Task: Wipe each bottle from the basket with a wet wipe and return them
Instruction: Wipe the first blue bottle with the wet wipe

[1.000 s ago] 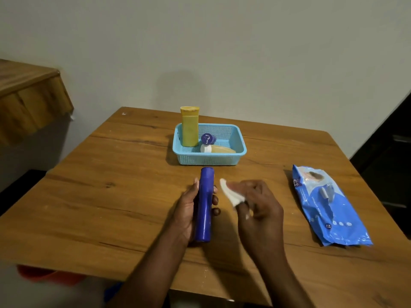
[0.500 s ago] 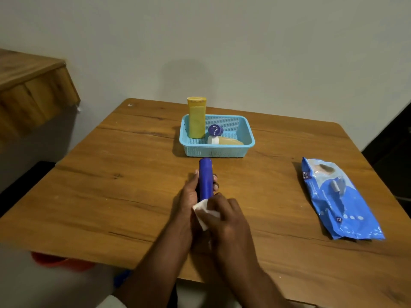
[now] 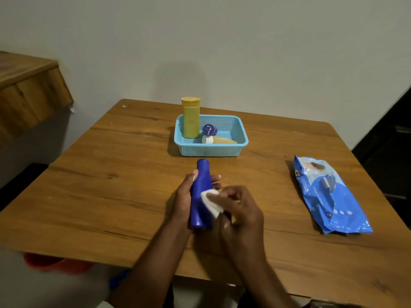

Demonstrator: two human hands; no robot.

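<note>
Slid up from the base end to mid-body on the blue bottle [image 3: 201, 196]: white wet wipe [image 3: 210, 202], pinched in right hand [image 3: 239, 213]. Gripped round the bottle above the table [image 3: 111, 196], left hand [image 3: 183, 201]. Sat beyond, blue basket [image 3: 211, 150] holding yellow bottle [image 3: 191, 118]; lay right, wipes pack [image 3: 329, 194].

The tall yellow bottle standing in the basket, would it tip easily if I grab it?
Probably: the yellow bottle stands tall and narrow, rising well above the basket rim. It looks like light plastic. Its flat-sided body likely wouldn't roll far.
</note>
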